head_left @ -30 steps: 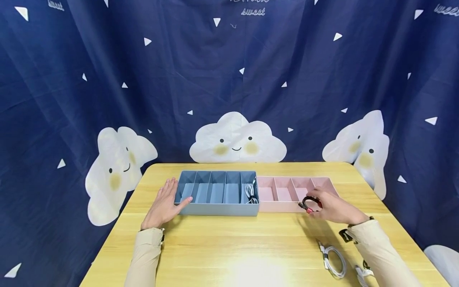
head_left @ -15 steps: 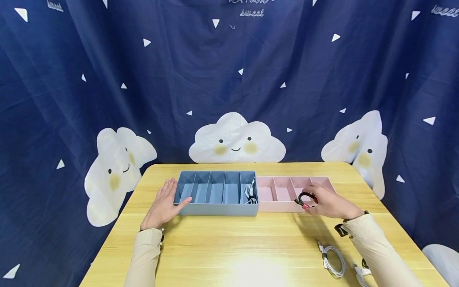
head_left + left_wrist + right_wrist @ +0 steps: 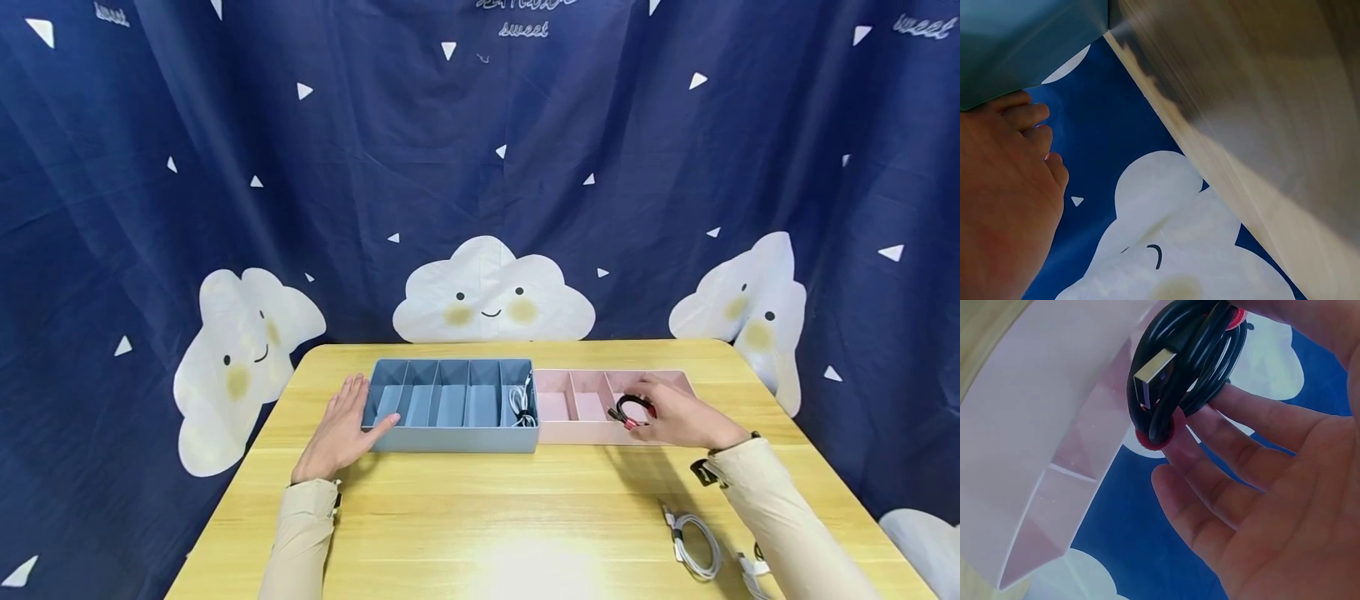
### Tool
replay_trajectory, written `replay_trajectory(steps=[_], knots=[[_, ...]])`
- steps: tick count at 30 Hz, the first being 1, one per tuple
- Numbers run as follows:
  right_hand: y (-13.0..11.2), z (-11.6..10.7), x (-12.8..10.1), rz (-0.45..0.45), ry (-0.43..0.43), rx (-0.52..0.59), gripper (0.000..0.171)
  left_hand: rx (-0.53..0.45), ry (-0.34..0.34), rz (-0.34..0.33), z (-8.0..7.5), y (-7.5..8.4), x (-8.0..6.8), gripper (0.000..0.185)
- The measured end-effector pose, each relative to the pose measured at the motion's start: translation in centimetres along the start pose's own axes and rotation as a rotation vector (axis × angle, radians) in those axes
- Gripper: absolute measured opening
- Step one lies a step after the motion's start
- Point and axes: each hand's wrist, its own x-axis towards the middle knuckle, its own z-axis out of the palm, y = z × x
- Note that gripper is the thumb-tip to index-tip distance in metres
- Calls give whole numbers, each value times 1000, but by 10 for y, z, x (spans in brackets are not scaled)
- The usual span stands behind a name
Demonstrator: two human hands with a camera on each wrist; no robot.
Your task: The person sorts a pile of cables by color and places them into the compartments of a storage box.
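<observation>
**Kid:** What is closest to us on the table (image 3: 480, 517)?

**Helper:** Two white cables. One white cable (image 3: 693, 543) lies in a loose loop near the front right. Another white cable (image 3: 753, 568) sits just beside it at the very edge, and a sleeve partly hides it.

**Kid:** What is the right hand (image 3: 678, 419) doing?

**Helper:** It holds a small black cable (image 3: 633, 410). The fingers (image 3: 1235, 419) are curled round it.

**Kid:** What does the black cable look like?

**Helper:** It is wound up into a little ring, with many loops lying close together. Red bands hold the loops tight. A shiny metal plug sticks out from the ring in the right wrist view (image 3: 1185, 369).

**Kid:** Where is it?

**Helper:** It is in the air over the pink box (image 3: 577, 429), above the parts on the right side. I cannot tell which part.

**Kid:** And the left hand (image 3: 341, 429)?

**Helper:** It lies flat with straight fingers. It touches the left end of the blue box (image 3: 450, 437). It holds nothing.

**Kid:** Is anything in the blue box?

**Helper:** Yes, a white cord (image 3: 521, 404) is in the part on the far right. The blue box and the pink box touch side by side.

**Kid:** What is far back?

**Helper:** A dark blue curtain (image 3: 480, 167) with smiling white clouds and small triangles
</observation>
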Motion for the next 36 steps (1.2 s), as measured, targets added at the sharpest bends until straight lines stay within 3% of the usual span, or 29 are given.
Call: replay_trajectory(steps=[4,13,36], knots=[[-2,0,5,-30,7,-14,44,-1,3,3,-1,1,0,108],[-2,1,12,-5,-32,-2,33,1,8,7,0,1,0,106],[-8,2,27,12,-66,40,26,5,-12,-5,0,0,0,107]])
